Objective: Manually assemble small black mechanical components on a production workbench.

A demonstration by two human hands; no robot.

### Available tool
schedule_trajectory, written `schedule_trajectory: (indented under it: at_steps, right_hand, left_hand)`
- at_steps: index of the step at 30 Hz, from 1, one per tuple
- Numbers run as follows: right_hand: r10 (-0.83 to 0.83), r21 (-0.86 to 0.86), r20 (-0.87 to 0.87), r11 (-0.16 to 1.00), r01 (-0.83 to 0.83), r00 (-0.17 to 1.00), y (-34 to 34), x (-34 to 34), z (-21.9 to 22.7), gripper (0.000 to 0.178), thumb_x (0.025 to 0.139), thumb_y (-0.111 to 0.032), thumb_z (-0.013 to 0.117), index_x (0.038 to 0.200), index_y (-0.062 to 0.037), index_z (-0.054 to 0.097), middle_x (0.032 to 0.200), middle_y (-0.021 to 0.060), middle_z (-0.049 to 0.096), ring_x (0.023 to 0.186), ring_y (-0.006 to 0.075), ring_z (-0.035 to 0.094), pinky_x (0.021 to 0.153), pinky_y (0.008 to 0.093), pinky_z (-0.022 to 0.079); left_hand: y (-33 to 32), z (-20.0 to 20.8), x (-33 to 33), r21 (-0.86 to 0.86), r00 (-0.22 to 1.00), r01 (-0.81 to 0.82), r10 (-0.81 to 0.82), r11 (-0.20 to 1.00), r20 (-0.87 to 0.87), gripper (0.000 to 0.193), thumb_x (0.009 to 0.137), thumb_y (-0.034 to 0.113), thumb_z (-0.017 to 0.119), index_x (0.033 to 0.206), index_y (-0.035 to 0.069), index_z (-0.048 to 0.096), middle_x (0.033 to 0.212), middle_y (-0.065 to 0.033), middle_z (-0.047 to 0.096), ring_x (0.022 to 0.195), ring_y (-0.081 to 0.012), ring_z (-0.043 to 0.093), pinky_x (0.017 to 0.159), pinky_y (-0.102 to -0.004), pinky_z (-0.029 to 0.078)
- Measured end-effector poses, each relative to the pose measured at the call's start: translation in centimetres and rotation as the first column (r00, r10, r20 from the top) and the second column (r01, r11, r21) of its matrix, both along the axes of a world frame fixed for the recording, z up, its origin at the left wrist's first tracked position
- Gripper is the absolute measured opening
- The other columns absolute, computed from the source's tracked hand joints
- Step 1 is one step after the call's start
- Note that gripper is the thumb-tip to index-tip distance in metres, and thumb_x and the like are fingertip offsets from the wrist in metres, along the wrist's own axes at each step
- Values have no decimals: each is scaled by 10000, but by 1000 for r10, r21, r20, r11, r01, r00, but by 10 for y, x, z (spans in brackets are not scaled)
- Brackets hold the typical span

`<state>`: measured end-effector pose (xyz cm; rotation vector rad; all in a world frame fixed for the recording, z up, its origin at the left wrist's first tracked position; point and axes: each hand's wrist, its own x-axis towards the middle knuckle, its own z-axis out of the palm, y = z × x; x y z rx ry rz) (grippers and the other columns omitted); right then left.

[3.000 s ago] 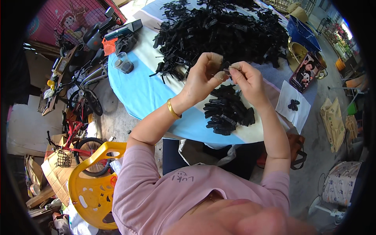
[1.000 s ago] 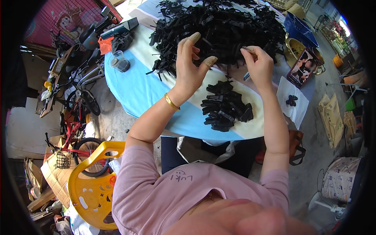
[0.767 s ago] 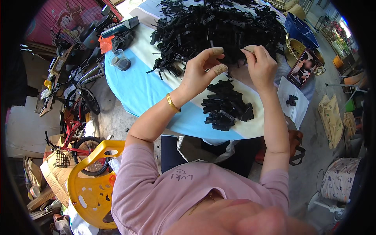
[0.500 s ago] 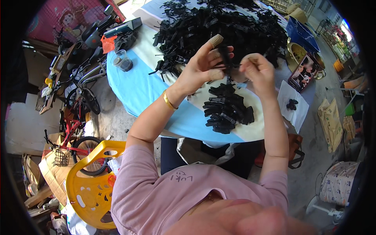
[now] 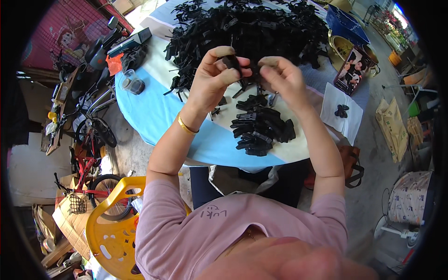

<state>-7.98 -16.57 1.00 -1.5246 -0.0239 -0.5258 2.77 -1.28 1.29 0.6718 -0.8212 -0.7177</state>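
My left hand (image 5: 210, 77) is raised over the table, its thumb and fingers closed round a small black strap piece (image 5: 230, 62). Tan covers sit on its thumb and forefinger. Just to the right, my right hand (image 5: 285, 79) is bent inward with its fingertips pinched together; whatever they grip is lost against the dark background. Behind both hands spreads a large heap of black straps and buckles (image 5: 275, 30). Nearer me lies a smaller stack of black strap pieces (image 5: 261, 123), below the right hand.
The round table's light blue cover (image 5: 140, 109) bears a clear plastic cup (image 5: 132, 83) at left. On the right are a white sheet (image 5: 329, 109) with small black pieces, a propped phone (image 5: 353, 72), a brass pot (image 5: 337, 44) and a blue basket (image 5: 345, 22). A yellow chair (image 5: 95, 224) stands left.
The view has shifted, sliding the table leftward in the picture. My left hand has closed more tightly round the black strap piece, and my right fingers have turned inward toward it.
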Motion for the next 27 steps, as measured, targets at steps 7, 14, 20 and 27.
schedule_trajectory:
  at_steps: [7,14,20,27]
  right_hand:
    - [41,-188,-9,981,-42,999,6,-7,1,151,894,-105,480,940,-2,581,716,-25,521,599,24,429,542,146,344]
    - [50,-232,-49,971,-60,998,11,-7,2,147,892,-82,493,947,13,590,727,-12,544,622,37,473,575,156,393]
    - [10,-267,-79,963,-31,997,12,-9,2,148,893,-94,492,919,7,597,662,-19,531,580,27,461,526,150,360]
    - [-5,-222,-175,974,-34,985,13,-10,3,146,888,-117,506,896,-9,604,633,-38,512,538,11,420,478,146,309]
  left_hand:
    - [-11,-8,-21,81,930,-273,242,959,276,306,731,-71,651,988,3,503,987,-91,567,828,-116,590,720,-222,511]
    - [-6,-9,-20,206,859,-378,258,903,442,363,737,-58,653,1047,-4,471,1039,-125,571,896,-139,581,777,-254,505]
    - [-6,-8,-25,143,756,-521,377,842,535,252,729,2,683,933,-9,535,853,-44,616,750,-60,585,641,-193,476]
    - [-6,-14,-27,-19,564,-599,439,800,699,271,746,-15,659,978,-11,518,890,-89,618,795,-130,613,720,-249,507]
